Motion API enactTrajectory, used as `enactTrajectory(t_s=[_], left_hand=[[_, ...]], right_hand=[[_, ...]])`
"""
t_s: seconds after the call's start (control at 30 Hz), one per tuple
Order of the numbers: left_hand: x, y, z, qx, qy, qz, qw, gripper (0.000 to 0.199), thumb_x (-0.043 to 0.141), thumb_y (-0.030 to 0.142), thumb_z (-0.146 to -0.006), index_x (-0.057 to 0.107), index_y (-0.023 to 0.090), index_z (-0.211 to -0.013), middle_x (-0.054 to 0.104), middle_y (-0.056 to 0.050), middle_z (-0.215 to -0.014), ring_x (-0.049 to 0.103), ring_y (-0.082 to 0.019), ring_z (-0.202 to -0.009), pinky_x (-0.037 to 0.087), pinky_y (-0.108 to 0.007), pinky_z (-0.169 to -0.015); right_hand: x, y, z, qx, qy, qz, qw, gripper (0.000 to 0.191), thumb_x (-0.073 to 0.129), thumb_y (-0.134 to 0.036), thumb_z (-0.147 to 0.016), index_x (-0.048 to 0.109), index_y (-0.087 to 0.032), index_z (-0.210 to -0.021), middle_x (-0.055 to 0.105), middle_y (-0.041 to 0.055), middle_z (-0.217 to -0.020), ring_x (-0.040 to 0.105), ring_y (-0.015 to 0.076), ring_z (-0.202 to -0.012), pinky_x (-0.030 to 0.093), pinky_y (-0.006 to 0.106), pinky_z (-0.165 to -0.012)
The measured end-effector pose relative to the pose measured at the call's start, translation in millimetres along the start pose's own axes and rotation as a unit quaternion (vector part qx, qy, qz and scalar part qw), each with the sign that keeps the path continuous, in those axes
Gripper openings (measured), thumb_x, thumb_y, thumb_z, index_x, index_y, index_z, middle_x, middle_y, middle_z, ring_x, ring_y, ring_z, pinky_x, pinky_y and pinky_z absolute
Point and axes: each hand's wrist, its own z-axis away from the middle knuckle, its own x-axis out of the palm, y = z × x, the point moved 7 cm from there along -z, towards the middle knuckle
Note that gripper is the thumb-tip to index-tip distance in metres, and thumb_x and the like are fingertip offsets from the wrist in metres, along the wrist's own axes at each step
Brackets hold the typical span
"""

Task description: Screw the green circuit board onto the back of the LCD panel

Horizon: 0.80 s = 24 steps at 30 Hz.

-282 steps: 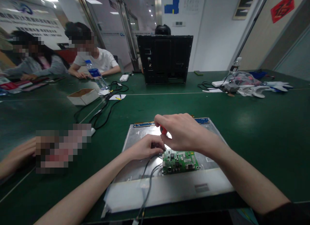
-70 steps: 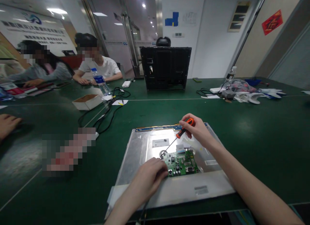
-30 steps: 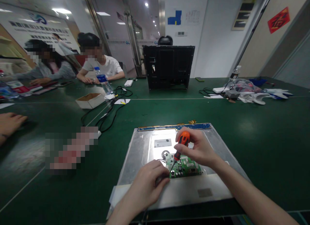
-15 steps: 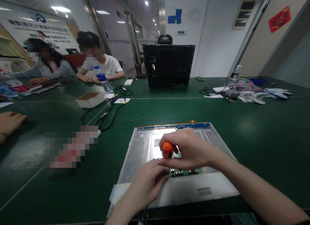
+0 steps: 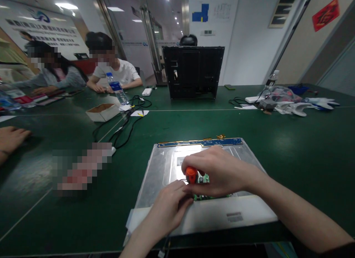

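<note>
My right hand (image 5: 222, 171) is closed around the orange and black handle of a screwdriver (image 5: 191, 174), seen almost end-on from above. Its shaft and tip are hidden. Below the fingers is a green circuit board (image 5: 203, 197), lying on the metal back of a flat display panel (image 5: 155, 184). My left hand (image 5: 173, 204) rests at the board's left edge, fingers curled and touching the right fingertips; whatever they pinch is hidden. A blue circuit strip (image 5: 199, 143) runs along the panel's far edge.
A black monitor housing (image 5: 194, 73) stands across the green table. Cables, a water bottle (image 5: 118, 89) and an open box (image 5: 102, 112) lie left of it; gloves (image 5: 294, 108) and a plastic bag are at the right. Another person's hand (image 5: 12, 139) rests at the left edge.
The view has shifted slightly. My right hand keeps its grip, and the orange handle appears turned a little. My left hand stays at the board's edge.
</note>
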Motion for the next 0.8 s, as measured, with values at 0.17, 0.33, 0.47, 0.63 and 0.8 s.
enactTrajectory(t_s=[0.17,0.33,0.47,0.63,0.8], left_hand=[[2.6,-2.6,0.5,-0.006,-0.006,-0.013,1.0,0.014,0.051,0.012,-0.083,0.061,0.02,-0.088,0.064,-0.004,-0.085,0.061,-0.02,-0.08,0.049,-0.032,-0.076],[1.2,-0.3,-0.9,-0.009,-0.006,-0.019,1.0,0.016,0.051,0.008,-0.081,0.061,0.02,-0.084,0.065,-0.003,-0.084,0.061,-0.02,-0.08,0.049,-0.031,-0.075],[0.4,1.3,-0.6,0.014,0.002,-0.017,1.0,0.018,0.051,0.008,-0.082,0.061,0.021,-0.09,0.064,-0.002,-0.087,0.061,-0.019,-0.081,0.048,-0.03,-0.074],[2.4,-3.6,1.1,0.007,0.002,0.003,1.0,0.018,0.049,0.008,-0.084,0.059,0.021,-0.091,0.064,-0.002,-0.091,0.061,-0.02,-0.085,0.047,-0.029,-0.074],[3.2,-3.9,2.1,-0.007,-0.014,0.013,1.0,0.014,0.051,0.01,-0.085,0.059,0.021,-0.09,0.065,-0.003,-0.093,0.06,-0.02,-0.087,0.046,-0.031,-0.076]], right_hand=[[0.7,0.1,-1.2,0.005,-0.01,0.003,1.0,0.015,0.059,-0.033,-0.085,0.055,-0.018,-0.088,0.062,-0.0017,-0.076,0.049,0.0102,-0.063,0.03,0.025,-0.056],[1.0,-1.2,-0.3,0.002,0.008,0.025,1.0,0.021,0.059,-0.032,-0.087,0.053,-0.019,-0.102,0.066,-0.001,-0.08,0.053,0.0117,-0.066,0.03,0.026,-0.057],[2.0,-5.4,2.5,-0.008,0.004,0.072,0.997,0.019,0.053,-0.039,-0.091,0.053,-0.02,-0.091,0.064,-0.0013,-0.076,0.051,0.0115,-0.062,0.025,0.027,-0.054],[-0.8,-10.8,6.0,-0.003,-0.024,0.065,0.998,0.012,0.055,-0.03,-0.087,0.052,-0.019,-0.091,0.063,0.0005,-0.082,0.049,0.0115,-0.064,0.024,0.027,-0.053],[-2.7,-10.1,4.7,0.008,-0.024,0.07,0.997,0.009,0.051,-0.023,-0.085,0.052,-0.018,-0.093,0.063,0.0012,-0.082,0.047,0.0119,-0.063,0.024,0.027,-0.052]])
